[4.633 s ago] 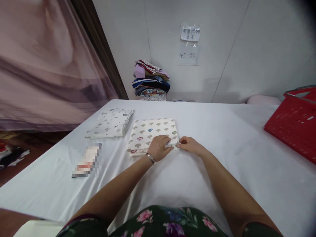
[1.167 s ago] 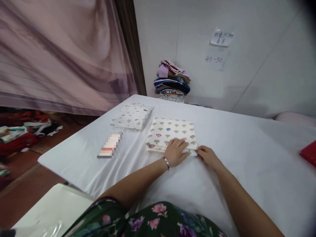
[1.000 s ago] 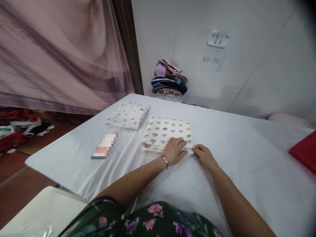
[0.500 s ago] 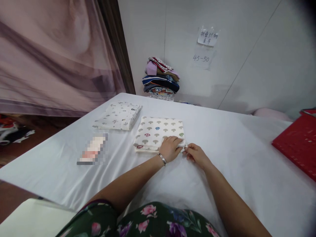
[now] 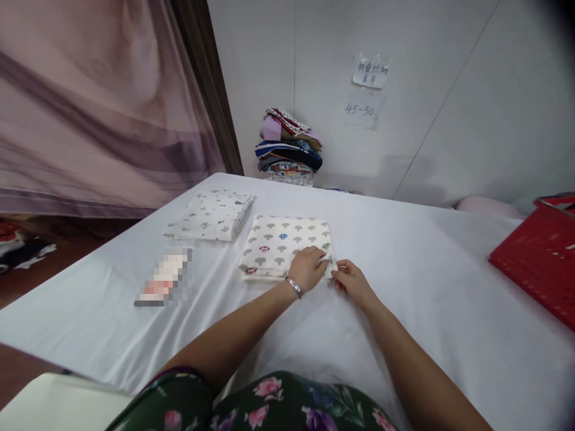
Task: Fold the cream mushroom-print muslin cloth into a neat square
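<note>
A folded cloth point(image 5: 287, 239), cream with grey, red, blue and green mushrooms, lies on the white-covered table point(image 5: 395, 251). My left hand point(image 5: 306, 268), with a silver bracelet at the wrist, is closed on the cloth's near right corner, lifting its top layer a little. At the same corner my right hand point(image 5: 351, 280) pinches the edge of the lower layers between thumb and fingers. Left of it, apart from both hands, lies a second folded cloth point(image 5: 209, 215), white with small dark prints.
A blurred-out flat object point(image 5: 164, 278) rests on the table's left side. A red basket point(image 5: 539, 257) stands at the right. Behind the far edge rises a stack of folded fabrics point(image 5: 290, 149) against the wall. A curtain point(image 5: 112, 108) hangs at the left.
My left fingers have curled in and now grip the top layer at the corner. My right hand stays at the corner, pinching the edge. The view has shifted slightly.
</note>
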A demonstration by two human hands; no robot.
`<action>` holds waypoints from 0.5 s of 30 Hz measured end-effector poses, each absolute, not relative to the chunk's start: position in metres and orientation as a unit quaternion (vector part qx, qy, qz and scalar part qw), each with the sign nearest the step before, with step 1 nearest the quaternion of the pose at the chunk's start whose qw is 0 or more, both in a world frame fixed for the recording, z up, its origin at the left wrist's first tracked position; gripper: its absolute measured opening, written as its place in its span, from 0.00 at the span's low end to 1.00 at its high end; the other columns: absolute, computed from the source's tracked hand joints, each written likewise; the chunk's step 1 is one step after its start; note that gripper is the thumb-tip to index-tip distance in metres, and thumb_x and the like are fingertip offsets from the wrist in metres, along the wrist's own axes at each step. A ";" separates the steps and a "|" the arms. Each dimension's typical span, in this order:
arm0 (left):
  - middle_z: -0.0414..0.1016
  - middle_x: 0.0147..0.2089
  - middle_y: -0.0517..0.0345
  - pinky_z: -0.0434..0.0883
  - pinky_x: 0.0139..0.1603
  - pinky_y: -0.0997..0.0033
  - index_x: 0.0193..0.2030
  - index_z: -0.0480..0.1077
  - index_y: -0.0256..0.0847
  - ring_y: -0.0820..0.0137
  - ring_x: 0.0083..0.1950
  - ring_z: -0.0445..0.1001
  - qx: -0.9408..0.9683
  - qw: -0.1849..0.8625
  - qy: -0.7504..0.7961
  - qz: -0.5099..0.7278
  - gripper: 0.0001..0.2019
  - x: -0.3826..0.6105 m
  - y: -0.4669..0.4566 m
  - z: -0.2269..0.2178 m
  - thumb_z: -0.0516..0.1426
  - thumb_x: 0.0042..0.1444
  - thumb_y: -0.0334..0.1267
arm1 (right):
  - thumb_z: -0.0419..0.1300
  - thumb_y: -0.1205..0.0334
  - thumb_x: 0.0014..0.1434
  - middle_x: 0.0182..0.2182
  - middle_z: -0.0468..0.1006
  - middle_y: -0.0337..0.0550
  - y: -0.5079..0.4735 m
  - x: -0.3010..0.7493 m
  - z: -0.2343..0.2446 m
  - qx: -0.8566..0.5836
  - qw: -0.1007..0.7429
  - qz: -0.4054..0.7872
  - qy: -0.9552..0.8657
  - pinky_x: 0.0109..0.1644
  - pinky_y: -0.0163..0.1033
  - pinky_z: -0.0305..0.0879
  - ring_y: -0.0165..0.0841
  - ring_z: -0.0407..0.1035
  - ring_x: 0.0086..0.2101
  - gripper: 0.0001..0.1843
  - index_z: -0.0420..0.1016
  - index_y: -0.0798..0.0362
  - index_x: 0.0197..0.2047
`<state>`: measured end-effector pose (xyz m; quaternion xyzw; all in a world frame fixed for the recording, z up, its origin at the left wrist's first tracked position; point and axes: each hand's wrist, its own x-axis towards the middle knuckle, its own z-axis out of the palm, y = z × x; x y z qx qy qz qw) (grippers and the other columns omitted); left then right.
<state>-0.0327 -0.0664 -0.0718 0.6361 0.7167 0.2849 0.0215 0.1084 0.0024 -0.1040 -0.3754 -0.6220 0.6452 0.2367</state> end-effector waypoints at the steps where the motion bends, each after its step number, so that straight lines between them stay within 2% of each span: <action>1: 0.71 0.39 0.56 0.64 0.42 0.68 0.37 0.69 0.41 0.68 0.41 0.68 0.639 0.019 0.713 0.287 0.06 -0.033 -0.067 -0.073 0.53 0.55 0.36 | 0.59 0.56 0.45 0.16 0.67 0.30 0.002 0.108 -0.104 -0.372 0.241 0.648 -0.620 0.17 0.29 0.50 0.25 0.58 0.15 0.16 0.62 0.52 0.37; 4: 0.71 0.39 0.55 0.64 0.41 0.68 0.38 0.69 0.41 0.68 0.42 0.68 0.656 0.010 0.696 0.292 0.06 -0.032 -0.067 -0.080 0.53 0.55 0.36 | 0.59 0.57 0.46 0.16 0.66 0.28 0.000 0.106 -0.103 -0.362 0.260 0.648 -0.618 0.17 0.29 0.52 0.25 0.57 0.15 0.27 0.58 0.51 0.50; 6: 0.71 0.39 0.55 0.64 0.41 0.67 0.38 0.68 0.40 0.67 0.42 0.68 0.664 0.006 0.686 0.298 0.06 -0.033 -0.068 -0.082 0.52 0.55 0.35 | 0.59 0.57 0.47 0.16 0.66 0.28 -0.001 0.106 -0.102 -0.354 0.272 0.648 -0.618 0.17 0.29 0.53 0.25 0.57 0.15 0.32 0.55 0.51 0.54; 10: 0.71 0.37 0.56 0.65 0.41 0.68 0.36 0.68 0.40 0.69 0.40 0.67 0.673 0.014 0.672 0.309 0.04 -0.038 -0.070 -0.078 0.52 0.55 0.34 | 0.59 0.56 0.47 0.18 0.66 0.29 0.000 0.104 -0.103 -0.340 0.286 0.650 -0.616 0.18 0.30 0.55 0.26 0.61 0.17 0.32 0.57 0.52 0.55; 15: 0.71 0.37 0.56 0.64 0.43 0.67 0.37 0.68 0.40 0.69 0.41 0.67 0.689 0.017 0.660 0.300 0.06 -0.039 -0.071 -0.075 0.51 0.55 0.34 | 0.59 0.57 0.46 0.18 0.66 0.29 -0.001 0.103 -0.101 -0.354 0.279 0.647 -0.615 0.18 0.30 0.55 0.26 0.60 0.16 0.32 0.57 0.53 0.54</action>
